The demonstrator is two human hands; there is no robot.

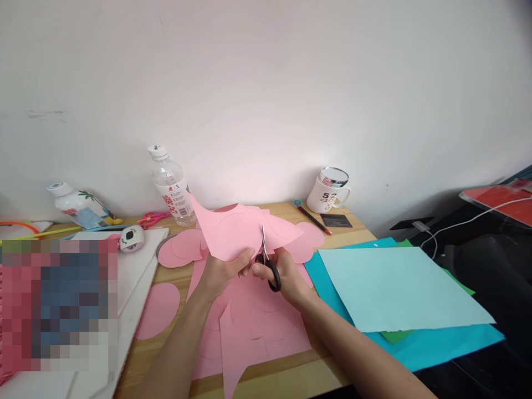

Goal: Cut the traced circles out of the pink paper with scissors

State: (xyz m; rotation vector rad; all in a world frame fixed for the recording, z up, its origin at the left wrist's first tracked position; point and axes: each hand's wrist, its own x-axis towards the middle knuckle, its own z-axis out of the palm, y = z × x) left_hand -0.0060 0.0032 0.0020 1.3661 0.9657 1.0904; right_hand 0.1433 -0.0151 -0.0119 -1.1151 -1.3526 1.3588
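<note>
My left hand (pixel 228 272) pinches the lower edge of a pink paper sheet (pixel 233 230) and keeps it raised above the table. The fingers of my right hand (pixel 286 274) are in the black handles of a pair of scissors (pixel 273 277). Its metal blades point away from me and meet the sheet at its right part; whether they are fully closed I cannot tell. Under both hands lie more pink sheets (pixel 266 321) with faint curved outlines and a curved pink offcut (pixel 230 354). A pink paper circle (pixel 160 310) rests to the left.
A water bottle (pixel 172 188) and a white mug (pixel 326 191) stand by the wall. A pencil (pixel 313 218) and dark card (pixel 336 220) lie near the mug. Blue sheets (pixel 436 349) overhang the right side. White boards (pixel 137 266) and pink scissors (pixel 153 219) are at left.
</note>
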